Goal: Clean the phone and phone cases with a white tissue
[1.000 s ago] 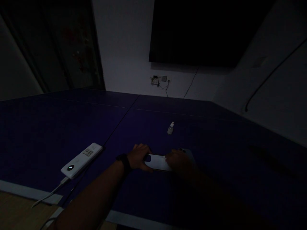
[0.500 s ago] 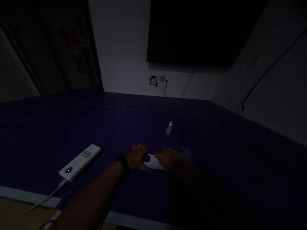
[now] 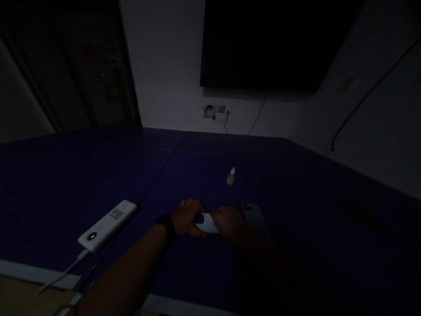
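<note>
A pale phone case (image 3: pixel 208 224) with a dark camera cutout lies on the dark blue table. My left hand (image 3: pixel 188 218), with a black band on its wrist, grips the case's left end between thumb and fingers. My right hand (image 3: pixel 228 223) is closed over the case's right part. A small pale bit shows at its fingertips, too dim to name. Just right of that hand lies a bluish phone (image 3: pixel 255 218), its cameras facing up and its lower part lost in shadow.
A small dropper bottle (image 3: pixel 231 177) with a white top stands beyond my hands. To the left lies a white power bank (image 3: pixel 108 224) with a white cable (image 3: pixel 67 272) running off the table's front edge. Wall sockets (image 3: pixel 217 109) and a large black screen (image 3: pixel 269 44) are at the back.
My right hand has slid slightly left over the phone case, covering more of it. My left hand keeps its grip. The whole view has shifted a little.
</note>
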`<state>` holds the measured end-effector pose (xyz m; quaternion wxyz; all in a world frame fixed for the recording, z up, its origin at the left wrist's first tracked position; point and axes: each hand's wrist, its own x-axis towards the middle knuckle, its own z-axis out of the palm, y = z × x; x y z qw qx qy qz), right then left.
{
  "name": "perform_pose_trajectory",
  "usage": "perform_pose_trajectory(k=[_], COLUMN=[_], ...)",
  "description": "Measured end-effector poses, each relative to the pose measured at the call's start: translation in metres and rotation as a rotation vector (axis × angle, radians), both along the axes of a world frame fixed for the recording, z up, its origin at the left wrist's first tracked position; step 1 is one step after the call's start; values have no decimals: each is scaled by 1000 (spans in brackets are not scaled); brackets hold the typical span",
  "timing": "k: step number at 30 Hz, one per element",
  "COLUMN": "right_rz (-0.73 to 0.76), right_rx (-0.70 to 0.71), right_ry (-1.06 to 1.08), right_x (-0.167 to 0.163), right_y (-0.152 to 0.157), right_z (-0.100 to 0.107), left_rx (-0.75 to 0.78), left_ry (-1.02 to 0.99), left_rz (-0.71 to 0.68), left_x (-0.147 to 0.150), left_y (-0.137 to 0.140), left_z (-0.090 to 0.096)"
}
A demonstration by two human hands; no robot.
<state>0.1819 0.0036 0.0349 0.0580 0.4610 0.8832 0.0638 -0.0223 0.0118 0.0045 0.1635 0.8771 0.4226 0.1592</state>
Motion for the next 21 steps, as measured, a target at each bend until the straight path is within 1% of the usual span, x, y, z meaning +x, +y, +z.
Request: perform_pose_trajectory(k=[4,6,8,10,13,15,17,19,21], right_rz=[42,49,91,178,317,357,367,379,408], right_rx=[35,56,58,19,-106,-196,-253,-261,-229], right_ry=[78,110,144,173,196,209,248,312,392], right_x=[-8,-6,-1,7,26,39,47,45,32], right_y=[1,0,0,1,6,9,11,9,4], right_z=[-2,-2,-4,-7,-10,-9,-8,-8,-10], left_rx=[8,14,17,16,14,16,23,31,41], left_ry=[-6,-1,7,10,16,26,36,47,62], left_rz=[-3,1,1,-5,-7,-11,-14,-10,-4], left_x=[0,-1,-1,-2,-2,-2,-2,-1,0], left_y=[-2,-3,-3,-3,-2,-1,-1,-1,0], left_z=[1,2,2,2,3,3,4,4,3])
